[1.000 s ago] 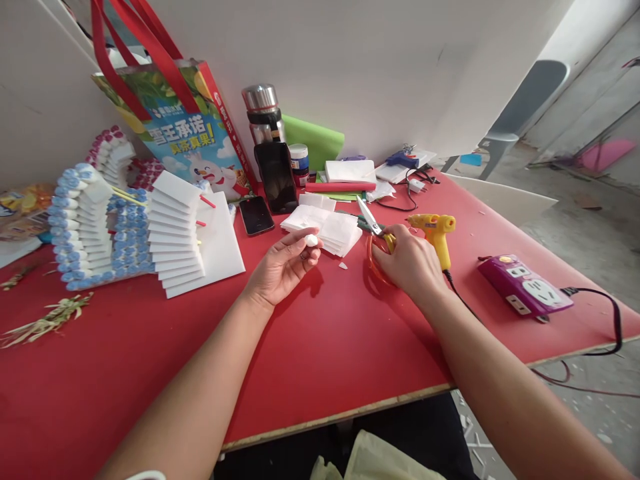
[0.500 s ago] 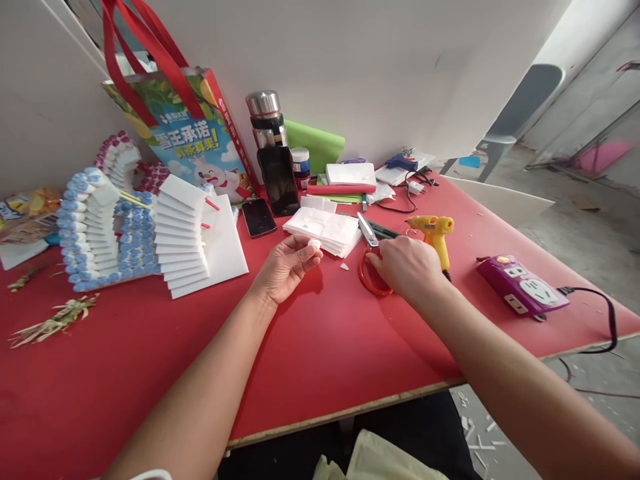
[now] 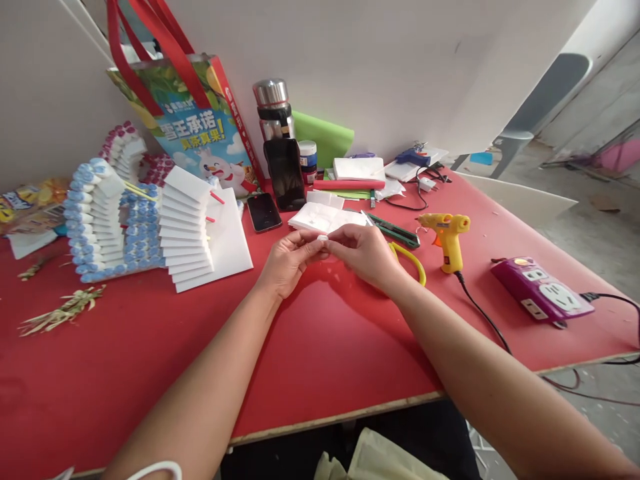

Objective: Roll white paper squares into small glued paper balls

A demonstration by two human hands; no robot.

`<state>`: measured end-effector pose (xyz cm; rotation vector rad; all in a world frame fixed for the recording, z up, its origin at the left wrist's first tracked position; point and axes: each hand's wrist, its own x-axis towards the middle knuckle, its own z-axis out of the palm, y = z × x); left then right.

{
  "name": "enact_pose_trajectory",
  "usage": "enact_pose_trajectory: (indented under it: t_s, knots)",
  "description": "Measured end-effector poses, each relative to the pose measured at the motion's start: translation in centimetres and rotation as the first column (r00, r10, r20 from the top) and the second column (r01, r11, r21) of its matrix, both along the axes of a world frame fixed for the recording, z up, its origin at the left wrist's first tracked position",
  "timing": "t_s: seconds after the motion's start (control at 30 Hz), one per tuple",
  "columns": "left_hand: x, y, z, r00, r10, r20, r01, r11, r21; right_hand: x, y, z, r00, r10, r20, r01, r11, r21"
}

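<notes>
As our left hand (image 3: 290, 263) and right hand (image 3: 365, 253) meet above the red table (image 3: 325, 333), both pinch one small white foam bit (image 3: 323, 238), likely steadying it; yellow-handled scissors (image 3: 413, 260) lie just right, foam sheets (image 3: 323, 217) farther.

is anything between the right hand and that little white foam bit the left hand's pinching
Nothing visible. The right hand meets the left hand at the small white foam piece, fingertips of both pinching it above the red table. The yellow-handled scissors lie beyond the right hand, not between.
</notes>
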<state>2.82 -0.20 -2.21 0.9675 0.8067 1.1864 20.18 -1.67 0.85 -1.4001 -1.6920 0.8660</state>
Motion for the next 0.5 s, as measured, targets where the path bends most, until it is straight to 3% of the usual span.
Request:
enact_pose_trajectory:
  t_s: [0.5]
  knots:
    - [0.1, -0.4, -0.2, 0.979, 0.052, -0.199, -0.043, 0.998, 0.045, -0.1, 0.2, -1.4, 0.998, 0.055, -0.018, -0.054, 0.998, 0.033]
